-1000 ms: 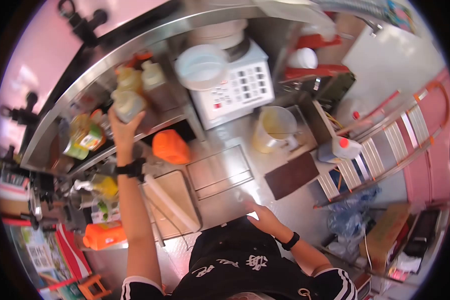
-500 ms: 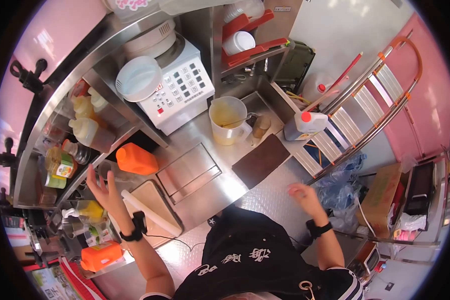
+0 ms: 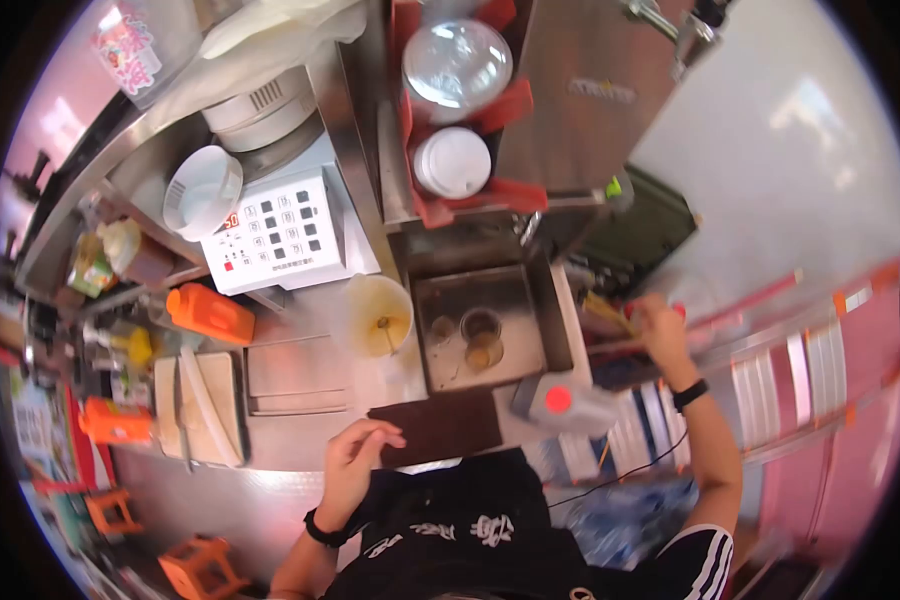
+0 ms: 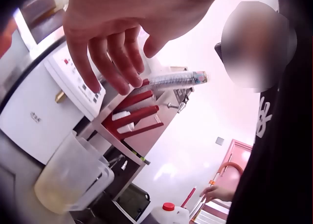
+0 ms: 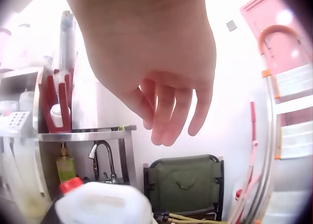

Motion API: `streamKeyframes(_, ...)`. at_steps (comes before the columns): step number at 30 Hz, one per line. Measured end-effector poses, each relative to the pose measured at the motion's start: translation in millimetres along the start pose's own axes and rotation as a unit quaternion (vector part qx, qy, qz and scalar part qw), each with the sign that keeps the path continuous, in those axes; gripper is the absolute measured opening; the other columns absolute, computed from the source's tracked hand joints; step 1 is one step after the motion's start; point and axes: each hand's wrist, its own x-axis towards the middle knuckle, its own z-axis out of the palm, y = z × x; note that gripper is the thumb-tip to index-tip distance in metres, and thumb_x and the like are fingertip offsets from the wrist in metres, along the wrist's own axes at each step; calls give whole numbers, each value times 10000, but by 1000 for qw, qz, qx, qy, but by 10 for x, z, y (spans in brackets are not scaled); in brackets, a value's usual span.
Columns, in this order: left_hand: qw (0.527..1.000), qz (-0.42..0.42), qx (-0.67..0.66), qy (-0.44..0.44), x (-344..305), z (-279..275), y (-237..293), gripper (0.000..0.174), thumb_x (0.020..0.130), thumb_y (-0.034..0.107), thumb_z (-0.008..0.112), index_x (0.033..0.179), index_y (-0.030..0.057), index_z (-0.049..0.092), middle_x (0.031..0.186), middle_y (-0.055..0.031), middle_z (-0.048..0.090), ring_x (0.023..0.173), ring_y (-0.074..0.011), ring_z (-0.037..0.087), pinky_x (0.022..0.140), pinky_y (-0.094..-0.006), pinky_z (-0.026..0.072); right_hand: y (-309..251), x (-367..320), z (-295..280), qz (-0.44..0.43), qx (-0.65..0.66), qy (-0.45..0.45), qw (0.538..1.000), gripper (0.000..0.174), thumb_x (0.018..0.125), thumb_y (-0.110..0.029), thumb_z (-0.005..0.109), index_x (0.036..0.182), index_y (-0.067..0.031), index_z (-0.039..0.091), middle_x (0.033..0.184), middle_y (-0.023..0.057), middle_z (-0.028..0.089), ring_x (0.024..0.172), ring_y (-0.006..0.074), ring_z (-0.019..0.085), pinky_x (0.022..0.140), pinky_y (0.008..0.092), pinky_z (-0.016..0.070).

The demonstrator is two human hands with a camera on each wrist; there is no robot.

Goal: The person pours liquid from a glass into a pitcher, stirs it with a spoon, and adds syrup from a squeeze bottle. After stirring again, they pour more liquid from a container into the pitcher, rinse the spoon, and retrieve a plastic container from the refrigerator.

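Note:
In the head view my left hand [image 3: 353, 465] is held near the body, by the left end of a brown mat [image 3: 445, 428]. Its fingers are loosely bent with nothing in them, as the left wrist view also shows. My right hand [image 3: 660, 330] is stretched out beyond the sink, overlapping the ladder side and a red cap in this view. Loose, empty fingers [image 5: 166, 121] hang down in the right wrist view. Nearest to it on the counter corner stands a jug [image 3: 588, 408] with a red cap and dark contents, its white top [image 5: 105, 204] below the hand.
A measuring jug [image 3: 355, 315] of yellowish liquid with a utensil in it stands left of the sink [image 3: 490, 290]. Behind are a white keypad machine [image 3: 270, 235] and a red cup rack [image 3: 510, 195]. A folding ladder [image 3: 760, 400] leans at the right; a green folding chair [image 5: 186, 185] stands behind.
The head view has swung right. My left hand let go of a squeeze bottle on the shelf and came back toward the body. My right hand rose from waist level and reached out past the sink.

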Motion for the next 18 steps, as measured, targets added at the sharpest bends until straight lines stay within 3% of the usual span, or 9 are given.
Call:
streamKeyframes(3, 990, -69, -113, -48, 497, 685, -167, 244, 1002, 111, 455, 1109, -52, 602, 1042, -133, 670, 986, -203, 658, 899, -308, 508, 22, 723, 740, -129, 5, -74, 989, 354, 738, -26, 562, 1085, -48, 628, 1110, 137, 643, 811, 320, 657, 673, 418, 533)
streamKeyframes(5, 985, -88, -142, -40, 937, 971, -241, 268, 1007, 128, 453, 1171, -43, 578, 1101, -134, 653, 1033, -205, 645, 921, -312, 505, -87, 1089, 1262, -207, 5, -49, 977, 447, 750, -40, 550, 1196, -55, 574, 1259, 116, 588, 787, 318, 662, 666, 420, 543)
streamKeyframes(7, 980, -96, -171, -42, 1303, 1210, -471, 302, 1013, 146, 451, 1233, -35, 554, 1160, -135, 637, 1080, -207, 631, 944, -316, 502, -202, 1431, 1791, -212, -24, -63, 975, 496, 772, -67, 546, 1267, -40, 521, 1344, 154, 525, 758, 334, 668, 666, 422, 548)
streamKeyframes(9, 975, -101, -199, -10, 1707, 1325, -752, 352, 1012, 173, 461, 1303, -16, 520, 1223, -138, 609, 1130, -211, 603, 965, -311, 486, -251, 1736, 2274, -185, -84, -138, 969, 452, 786, -98, 558, 1233, -34, 528, 1198, 203, 608, 756, 343, 676, 673, 429, 549)
streamKeyframes(10, 974, -102, -200, -5, 1859, 1363, -837, 360, 1011, 176, 462, 1315, -11, 511, 1239, -142, 601, 1138, -213, 597, 969, -314, 484, -139, 1858, 2708, -181, -32, -67, 981, 281, 797, -131, 555, 1048, -20, 616, 968, 210, 677, 758, 346, 681, 665, 436, 549)
streamKeyframes(11, 974, -107, -202, 0, 1970, 1407, -918, 368, 1010, 179, 463, 1327, -5, 502, 1254, -146, 594, 1147, -215, 591, 974, -318, 482, -187, 1929, 2739, -189, -27, -63, 980, 281, 797, -131, 555, 1048, -20, 616, 968, 210, 677, 758, 346, 681, 665, 436, 549)
streamKeyframes(13, 972, -111, -205, 13, 2150, 1480, -1033, 368, 1014, 180, 448, 1331, 0, 499, 1273, -156, 584, 1155, -221, 589, 979, -319, 480, -264, 1972, 2843, -146, 1, -35, 989, 157, 793, -137, 550, 854, -31, 647, 792, 179, 683, 763, 341, 681, 660, 428, 547)
streamKeyframes(15, 961, -129, -243, 5, 2255, 1557, -1152, 389, 1013, 202, 459, 1332, -19, 481, 1267, -165, 584, 1169, -234, 586, 1001, -325, 474, -282, 1957, 2948, -185, -46, -29, 981, 151, 780, -150, 568, 803, -33, 661, 811, 187, 683, 771, 347, 682, 665, 426, 547)
streamKeyframes(18, 948, -148, -282, 12, 2394, 1684, -1231, 401, 1017, 205, 441, 1332, -42, 463, 1290, -190, 559, 1201, -252, 562, 1029, -345, 455, -411, 2023, 2918, -125, -8, -103, 987, 192, 782, -187, 571, 839, -42, 683, 826, 192, 688, 819, 364, 682, 719, 443, 537)
